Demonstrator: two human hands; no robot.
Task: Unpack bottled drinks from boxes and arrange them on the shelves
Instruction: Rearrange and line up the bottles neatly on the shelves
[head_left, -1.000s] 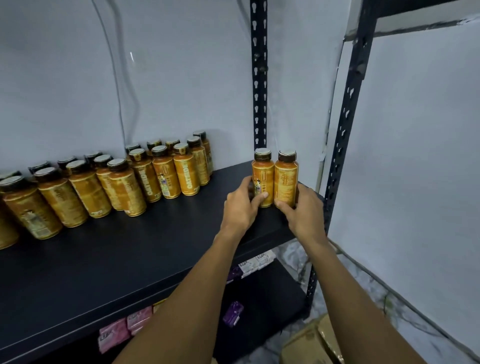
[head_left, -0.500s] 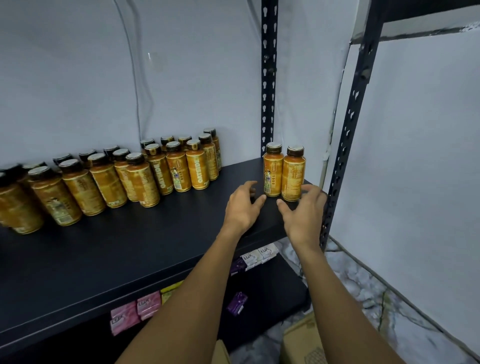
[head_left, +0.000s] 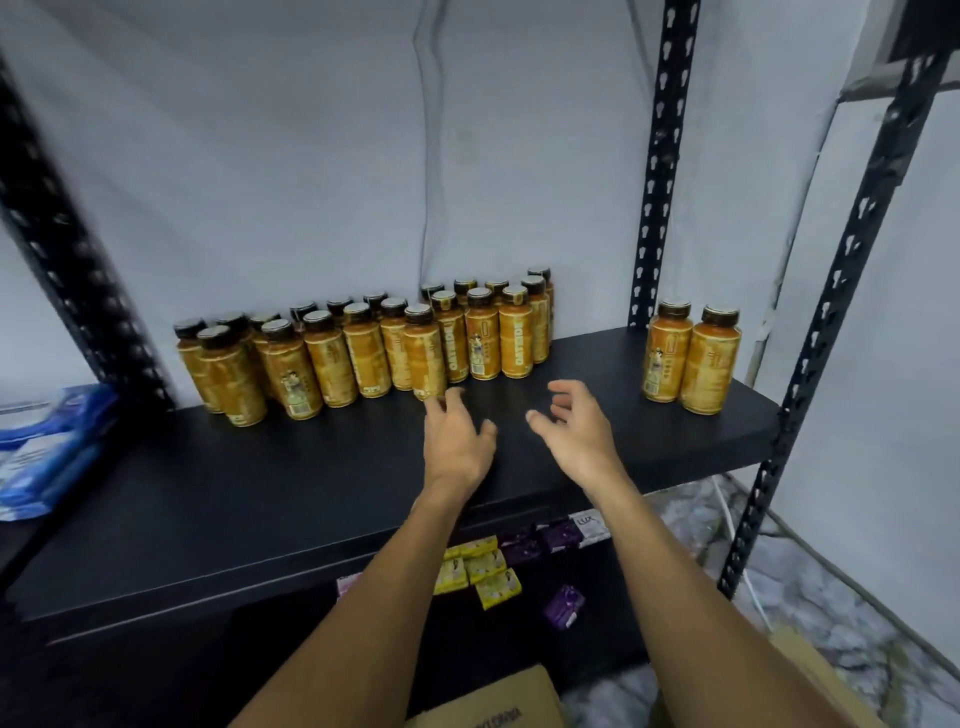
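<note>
The black shelf (head_left: 260, 493) shows open board along its front edge. At the shelf's back stand gold-labelled, dark-capped bottles (head_left: 363, 353), one reading "OATSIDE"; a pair of bottles (head_left: 691, 358) stands by the shelf's right edge. Over its middle, left hand (head_left: 457, 441) and right hand (head_left: 576, 431) hover, fingers loosely spread, holding nothing. Under the shelf, a soap box (head_left: 587, 522) reads "LUX".

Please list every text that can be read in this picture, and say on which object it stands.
"OATSIDE": runs down the label of an orange bottle.
"LUX": on the white soap box.
Print on the cardboard box and the small print on the bottle labels: too blurred to read.
</note>
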